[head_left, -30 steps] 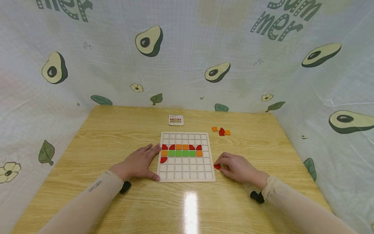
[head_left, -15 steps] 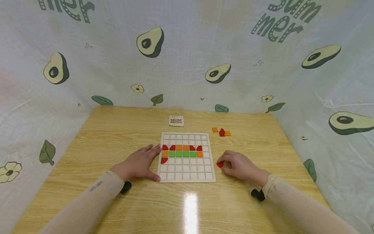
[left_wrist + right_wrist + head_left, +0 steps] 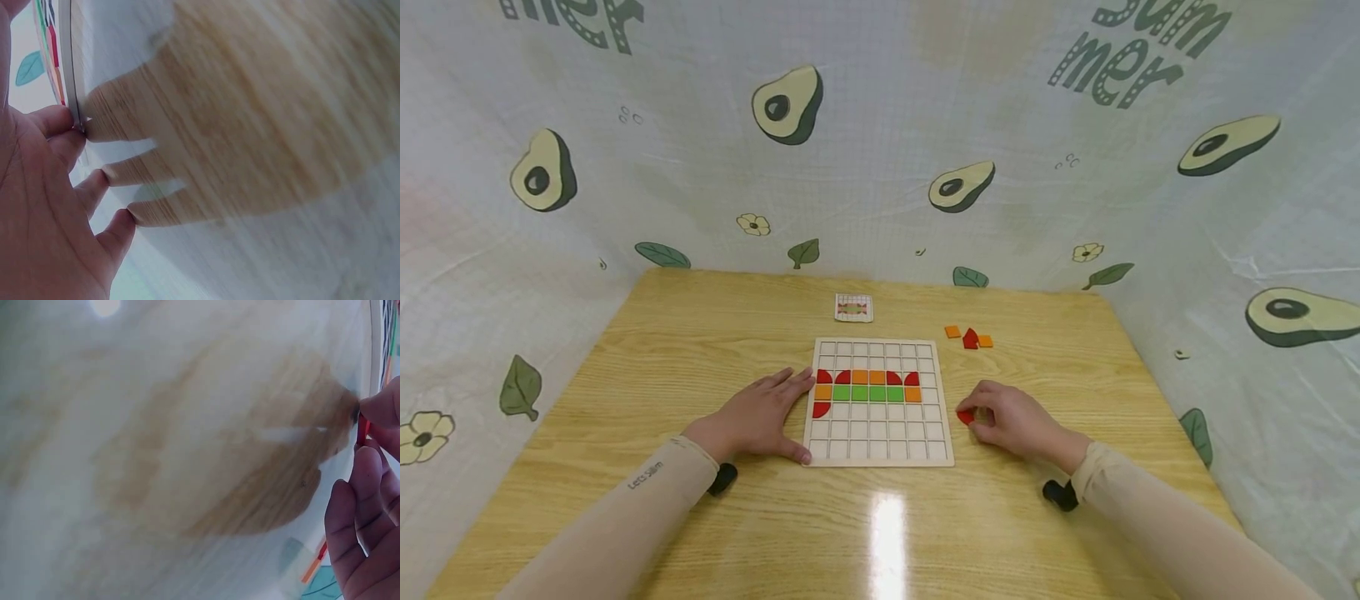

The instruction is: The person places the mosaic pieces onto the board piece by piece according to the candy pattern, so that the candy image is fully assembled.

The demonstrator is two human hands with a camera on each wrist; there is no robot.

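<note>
A white grid board point(image 3: 868, 433) lies on the table with red quarter-circle, orange square and green square tiles filling part of its left and middle rows. My left hand point(image 3: 758, 417) is spread beside it, fingertips and thumb resting at its left edge; the left wrist view shows the fingers point(image 3: 115, 234) straight against the tabletop. Just right of the board, my right hand point(image 3: 1011, 419) pinches a red quarter-circle tile point(image 3: 966, 417) between thumb and fingers. In the right wrist view this red tile point(image 3: 363, 429) stands on edge, low over the table.
Behind the board lies a small pattern card point(image 3: 853, 308) printed with a coloured grid design. Toward the back right are loose tiles: an orange square point(image 3: 952, 332), red pieces point(image 3: 970, 339) close together and another orange square point(image 3: 986, 342). A patterned cloth point(image 3: 880, 125) hangs behind the table point(image 3: 700, 317).
My right hand has shifted slightly right and away from me with the red tile, which now sits a little farther from the board's edge. The left hand stays in place.
</note>
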